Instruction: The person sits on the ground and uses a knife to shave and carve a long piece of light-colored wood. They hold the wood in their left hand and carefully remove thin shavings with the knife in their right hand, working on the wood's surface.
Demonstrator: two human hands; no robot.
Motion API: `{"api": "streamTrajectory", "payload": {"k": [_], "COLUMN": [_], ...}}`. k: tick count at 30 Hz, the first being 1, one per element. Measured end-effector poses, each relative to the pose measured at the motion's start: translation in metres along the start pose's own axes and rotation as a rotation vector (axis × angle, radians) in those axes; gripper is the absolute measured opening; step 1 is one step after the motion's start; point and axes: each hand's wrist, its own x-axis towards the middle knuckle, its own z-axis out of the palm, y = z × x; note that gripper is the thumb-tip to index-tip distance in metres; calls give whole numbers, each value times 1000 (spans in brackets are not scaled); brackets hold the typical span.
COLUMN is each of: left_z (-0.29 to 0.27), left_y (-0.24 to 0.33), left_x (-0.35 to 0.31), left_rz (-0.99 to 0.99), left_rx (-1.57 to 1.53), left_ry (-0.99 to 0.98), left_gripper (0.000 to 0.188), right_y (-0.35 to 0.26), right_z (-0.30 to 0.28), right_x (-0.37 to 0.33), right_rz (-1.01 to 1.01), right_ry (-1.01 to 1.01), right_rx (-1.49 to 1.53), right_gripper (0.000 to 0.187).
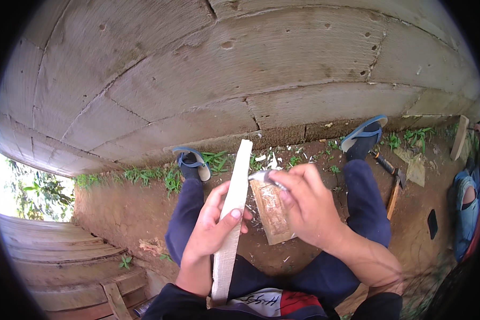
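Observation:
A long pale wooden strip point(233, 213) stands tilted in front of me, its lower end near my lap and its far end pointing at the wall. My left hand point(217, 221) is closed around its middle, thumb across the face. In my closed right hand point(309, 205) is a small metal blade point(261, 175), probably a knife; its handle is hidden by the fingers. The blade meets the strip's right edge, or nearly so, below the far end. Beneath the right hand lies a brown wooden board point(270, 216) with a recessed, shaving-strewn middle.
A block wall point(250, 69) rises ahead, with pale shavings point(273, 161) at its foot. My sandalled feet point(193, 162) are spread on the dirt. To the right lie a hammer point(399, 178), a dark phone-like slab point(432, 223) and another person's denim-clad leg point(465, 213). Planks point(58, 250) are stacked left.

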Motion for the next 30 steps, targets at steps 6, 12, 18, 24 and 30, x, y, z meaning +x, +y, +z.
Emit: {"api": "streamTrajectory", "payload": {"k": [6, 12, 18, 24, 30], "left_z": [4, 5, 1, -1, 3], "left_y": [4, -1, 4, -3, 1], "left_x": [-2, -4, -9, -14, -12], "left_rz": [74, 154, 147, 102, 54], "left_rx": [149, 206, 113, 41, 119], "left_ry": [62, 80, 36, 36, 51], "left_gripper": [57, 51, 47, 42, 36], "right_y": [-6, -1, -1, -14, -15], "right_z": [18, 13, 23, 34, 19], "right_x": [-4, 8, 12, -2, 13], "right_rz": [-12, -64, -47, -73, 4], "right_ry": [-112, -70, 88, -31, -8], "right_rx": [-75, -197, -194, -165, -107], "right_gripper": [44, 48, 48, 47, 28]}}
